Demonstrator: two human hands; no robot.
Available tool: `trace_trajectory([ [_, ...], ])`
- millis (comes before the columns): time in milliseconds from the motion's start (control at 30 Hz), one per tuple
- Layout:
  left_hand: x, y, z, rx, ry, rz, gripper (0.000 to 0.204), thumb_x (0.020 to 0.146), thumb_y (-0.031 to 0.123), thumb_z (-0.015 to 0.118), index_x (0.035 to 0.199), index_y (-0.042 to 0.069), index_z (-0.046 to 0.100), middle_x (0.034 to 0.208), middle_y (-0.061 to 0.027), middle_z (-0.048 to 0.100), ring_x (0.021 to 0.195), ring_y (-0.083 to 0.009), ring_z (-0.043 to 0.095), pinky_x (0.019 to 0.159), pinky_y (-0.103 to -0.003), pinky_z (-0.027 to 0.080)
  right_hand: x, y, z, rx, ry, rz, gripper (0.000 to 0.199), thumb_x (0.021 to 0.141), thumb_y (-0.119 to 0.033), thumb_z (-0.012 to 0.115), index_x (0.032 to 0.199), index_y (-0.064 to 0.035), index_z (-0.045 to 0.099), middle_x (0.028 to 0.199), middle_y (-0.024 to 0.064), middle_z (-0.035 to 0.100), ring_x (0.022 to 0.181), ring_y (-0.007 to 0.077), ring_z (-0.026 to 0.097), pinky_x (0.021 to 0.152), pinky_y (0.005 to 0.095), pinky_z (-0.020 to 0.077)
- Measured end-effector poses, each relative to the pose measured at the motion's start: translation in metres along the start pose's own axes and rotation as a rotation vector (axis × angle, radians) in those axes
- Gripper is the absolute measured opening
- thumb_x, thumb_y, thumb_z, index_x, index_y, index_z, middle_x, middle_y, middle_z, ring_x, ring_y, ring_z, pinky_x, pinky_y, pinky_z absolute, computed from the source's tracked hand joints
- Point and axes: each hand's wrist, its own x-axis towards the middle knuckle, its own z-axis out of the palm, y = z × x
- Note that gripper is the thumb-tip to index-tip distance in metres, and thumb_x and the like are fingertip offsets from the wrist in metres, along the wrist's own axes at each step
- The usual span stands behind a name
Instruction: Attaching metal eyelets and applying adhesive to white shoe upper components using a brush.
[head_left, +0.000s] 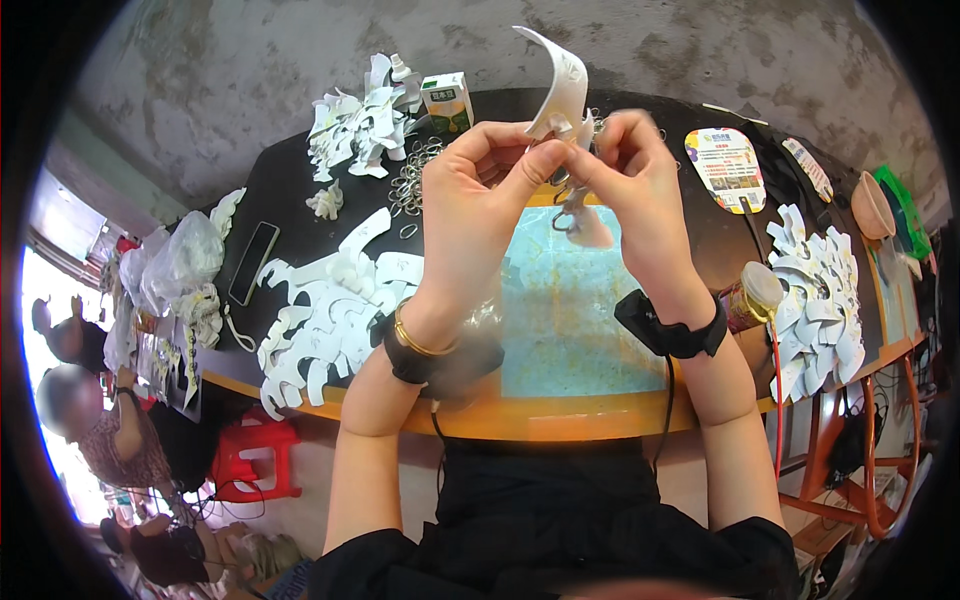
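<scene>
Both my hands are raised over the table's middle and meet at a curved white strip [560,85]. My left hand [470,190] pinches the strip's lower end between thumb and fingers, its tip curling upward. Against that same end presses my right hand [645,185], thumb and finger closed and the other fingers bent. Small metal rings [565,215] and a blurred pale piece [592,230] hang below the fingertips; what holds them is hidden. Left of my hands lies a heap of metal rings [412,178]. Loose white curved pieces [340,300] spread beside my left forearm.
More white pieces pile up at the back left [365,125] and the right [815,300]. A small carton [447,102], a phone [254,262], a fan-shaped card [725,168] and a lidded can [750,298] stand around. A red stool [255,455] and other people [120,430] are at left.
</scene>
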Motion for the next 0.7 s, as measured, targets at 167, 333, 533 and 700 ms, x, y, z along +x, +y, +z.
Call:
trace_trajectory([
  [167,0.001,-0.002,-0.003,-0.074,-0.063,-0.051,0.014,0.091,0.011,0.071,0.097,-0.001,0.068,0.092,-0.006,0.072,0.084,-0.0092,0.067,0.078,-0.023,0.052,0.002,-0.007,0.001,-0.217,0.111,-0.31,0.053,0.082,-0.017,0.077,0.128,0.0009,0.057,0.113,0.0045,0.063,0.094,0.0078,0.057,0.078,0.0245,0.0458],
  [333,0.0,-0.006,-0.004,-0.117,-0.091,-0.059,0.014,0.091,0.011,0.071,0.096,-0.001,0.069,0.091,-0.006,0.072,0.083,-0.0092,0.067,0.077,-0.022,0.052,0.001,-0.011,-0.008,0.01,-0.135,0.003,0.027,0.085,-0.017,0.075,0.103,0.0014,0.069,0.078,-0.0011,0.067,0.067,0.0028,0.057,0.06,0.02,0.0446],
  [533,0.003,-0.001,-0.003,0.044,-0.037,-0.031,0.017,0.088,0.014,0.074,0.096,-0.001,0.07,0.083,-0.0028,0.07,0.078,-0.0077,0.063,0.072,-0.022,0.049,-0.007,-0.014,0.0,-0.251,0.015,-0.158,0.015,0.081,-0.012,0.07,0.078,0.0017,0.064,0.066,-0.0018,0.059,0.058,0.0015,0.052,0.052,0.0204,0.0417],
  [700,0.007,0.014,-0.016,0.312,-0.194,-0.016,0.026,0.084,0.019,0.079,0.098,0.0,0.069,0.086,-0.0019,0.069,0.08,-0.0058,0.06,0.071,-0.021,0.047,-0.013,-0.031,0.001,-0.279,-0.072,-0.006,0.018,0.077,-0.014,0.069,0.077,0.0028,0.063,0.065,-0.0018,0.057,0.057,0.0017,0.049,0.051,0.0212,0.0413],
])
